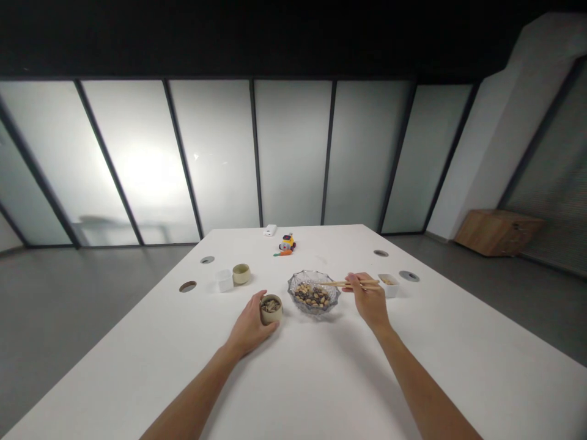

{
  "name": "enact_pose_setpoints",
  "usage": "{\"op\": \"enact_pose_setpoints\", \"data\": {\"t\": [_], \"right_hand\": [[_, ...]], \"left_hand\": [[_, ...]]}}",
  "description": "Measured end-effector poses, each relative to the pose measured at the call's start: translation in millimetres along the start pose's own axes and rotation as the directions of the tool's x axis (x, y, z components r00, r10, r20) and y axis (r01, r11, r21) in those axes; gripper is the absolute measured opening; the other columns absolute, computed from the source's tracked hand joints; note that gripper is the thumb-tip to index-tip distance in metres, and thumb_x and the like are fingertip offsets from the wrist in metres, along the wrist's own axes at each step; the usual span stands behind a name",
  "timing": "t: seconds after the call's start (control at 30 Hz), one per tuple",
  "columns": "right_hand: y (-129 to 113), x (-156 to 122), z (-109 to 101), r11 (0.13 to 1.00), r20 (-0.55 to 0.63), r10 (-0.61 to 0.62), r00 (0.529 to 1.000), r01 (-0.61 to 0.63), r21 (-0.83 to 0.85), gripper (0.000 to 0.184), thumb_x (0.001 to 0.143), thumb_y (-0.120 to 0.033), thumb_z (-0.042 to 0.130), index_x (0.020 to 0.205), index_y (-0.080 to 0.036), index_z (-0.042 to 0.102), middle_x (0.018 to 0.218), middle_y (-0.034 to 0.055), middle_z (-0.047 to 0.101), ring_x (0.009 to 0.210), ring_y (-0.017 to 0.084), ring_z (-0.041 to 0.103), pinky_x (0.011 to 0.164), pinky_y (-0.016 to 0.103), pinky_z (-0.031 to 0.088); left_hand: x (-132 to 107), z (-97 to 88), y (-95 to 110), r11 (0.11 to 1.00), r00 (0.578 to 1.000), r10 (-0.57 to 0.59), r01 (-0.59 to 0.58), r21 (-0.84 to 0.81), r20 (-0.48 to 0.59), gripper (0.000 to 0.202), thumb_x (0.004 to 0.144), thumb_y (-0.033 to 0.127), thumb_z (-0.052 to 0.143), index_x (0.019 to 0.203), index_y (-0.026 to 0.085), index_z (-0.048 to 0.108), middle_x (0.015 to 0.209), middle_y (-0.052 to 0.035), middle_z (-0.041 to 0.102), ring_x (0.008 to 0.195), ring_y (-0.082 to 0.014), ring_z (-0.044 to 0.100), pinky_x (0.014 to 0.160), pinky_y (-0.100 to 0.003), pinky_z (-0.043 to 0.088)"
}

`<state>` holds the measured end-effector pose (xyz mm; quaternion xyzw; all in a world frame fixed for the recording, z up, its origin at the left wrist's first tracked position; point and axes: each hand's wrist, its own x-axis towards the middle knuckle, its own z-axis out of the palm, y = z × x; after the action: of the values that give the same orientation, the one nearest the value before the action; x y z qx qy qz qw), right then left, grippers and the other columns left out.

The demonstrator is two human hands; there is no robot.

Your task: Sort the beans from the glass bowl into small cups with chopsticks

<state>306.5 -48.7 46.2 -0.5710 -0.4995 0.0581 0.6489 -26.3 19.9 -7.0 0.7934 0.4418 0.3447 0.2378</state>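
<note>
My left hand is wrapped round a small beige cup that stands on the white table and holds some dark pieces. My right hand grips a pair of wooden chopsticks. Their tips reach left over a clear glass bowl filled with mixed beans or nuts. The bowl stands between my two hands. Whether the tips pinch anything is too small to tell.
A small white dish sits just right of my right hand. A white square cup and a second beige cup stand at the left. A small toy and a white box lie at the far edge. Round cable holes dot the table.
</note>
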Motion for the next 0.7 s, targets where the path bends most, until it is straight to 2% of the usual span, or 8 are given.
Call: {"op": "enact_pose_setpoints", "data": {"t": [0.13,0.2,0.27,0.37,0.47,0.53,0.6,0.7], "right_hand": [[-8.0,-2.8,-1.6,0.996,-0.035,-0.062,0.997,0.060,-0.065,0.073,0.095,-0.089,0.049,0.080,-0.022,0.071,0.076,0.0101,0.079,0.064,0.026,0.078,0.061,0.035,0.059],[-11.8,-5.0,-3.5,0.982,-0.047,-0.157,0.986,0.150,-0.118,0.069,0.101,-0.083,0.044,0.078,-0.023,0.070,0.071,0.0074,0.075,0.063,0.024,0.075,0.063,0.035,0.058],[-16.8,-6.7,-7.1,0.939,-0.095,-0.311,0.946,0.291,-0.184,0.063,0.108,-0.072,0.041,0.076,-0.024,0.067,0.069,0.0060,0.072,0.064,0.023,0.072,0.064,0.035,0.056],[-29.5,-7.8,-15.0,0.788,-0.134,-0.597,0.791,0.546,-0.285,0.051,0.113,-0.055,0.044,0.076,-0.026,0.064,0.072,0.0061,0.071,0.073,0.024,0.070,0.071,0.039,0.056],[-47.9,-13.1,-18.5,0.608,-0.022,-0.778,0.628,0.743,-0.281,0.038,0.112,-0.039,0.051,0.080,-0.026,0.064,0.074,0.0048,0.070,0.078,0.023,0.070,0.077,0.038,0.055],[-59.1,-23.5,-15.2,0.559,0.154,-0.778,0.610,0.782,-0.276,0.031,0.111,-0.030,0.054,0.084,-0.025,0.067,0.077,0.0035,0.071,0.069,0.018,0.066,0.066,0.031,0.050],[-66.2,-39.7,-8.2,0.554,0.364,-0.687,0.629,0.778,-0.296,0.029,0.112,-0.026,0.052,0.091,-0.024,0.072,0.084,0.0042,0.074,0.066,0.016,0.066,0.058,0.028,0.045],[-68.4,-67.3,2.9,0.572,0.538,-0.488,0.688,0.717,-0.398,0.021,0.104,-0.040,0.068,0.114,-0.025,0.077,0.107,0.0089,0.081,0.064,0.017,0.069,0.053,0.028,0.042]], "left_hand": [[-0.2,0.6,1.2,1.000,1.000,-0.001,0.001,-0.019,-0.001,0.082,0.076,0.033,0.080,0.151,0.020,0.049,0.148,-0.0157,0.066,0.138,-0.0342,0.065,0.120,-0.050,0.049],[-0.1,0.7,1.2,1.000,1.000,-0.005,0.005,-0.017,0.003,0.083,0.077,0.033,0.080,0.152,0.019,0.049,0.148,-0.0163,0.066,0.138,-0.0344,0.065,0.121,-0.050,0.049],[0.1,0.8,0.1,1.000,1.000,-0.008,0.008,-0.015,0.001,0.083,0.076,0.033,0.080,0.152,0.019,0.049,0.149,-0.0168,0.065,0.138,-0.0346,0.064,0.121,-0.050,0.049],[-0.6,2.0,-0.7,0.999,1.000,0.001,-0.002,-0.042,-0.015,0.082,0.075,0.031,0.080,0.150,0.020,0.050,0.150,-0.0164,0.064,0.139,-0.0342,0.064,0.121,-0.051,0.048],[-4.4,6.7,7.2,0.994,0.999,-0.003,-0.001,-0.108,-0.035,0.081,0.075,0.030,0.080,0.149,0.020,0.050,0.149,-0.0160,0.064,0.139,-0.0335,0.064,0.121,-0.050,0.049],[-9.3,12.6,19.7,0.982,1.000,-0.007,0.003,-0.189,-0.021,0.081,0.076,0.030,0.080,0.150,0.019,0.047,0.148,-0.0160,0.065,0.135,-0.0321,0.066,0.118,-0.049,0.052],[-15.9,20.1,36.0,0.966,1.000,0.016,-0.013,-0.258,0.009,0.083,0.077,0.030,0.080,0.152,0.020,0.045,0.145,-0.0158,0.066,0.131,-0.0318,0.068,0.115,-0.048,0.054],[-27.0,31.8,58.0,0.941,0.993,0.102,-0.078,-0.330,0.058,0.086,0.077,0.031,0.081,0.153,0.022,0.042,0.143,-0.0152,0.067,0.128,-0.0326,0.068,0.111,-0.049,0.056]]}}
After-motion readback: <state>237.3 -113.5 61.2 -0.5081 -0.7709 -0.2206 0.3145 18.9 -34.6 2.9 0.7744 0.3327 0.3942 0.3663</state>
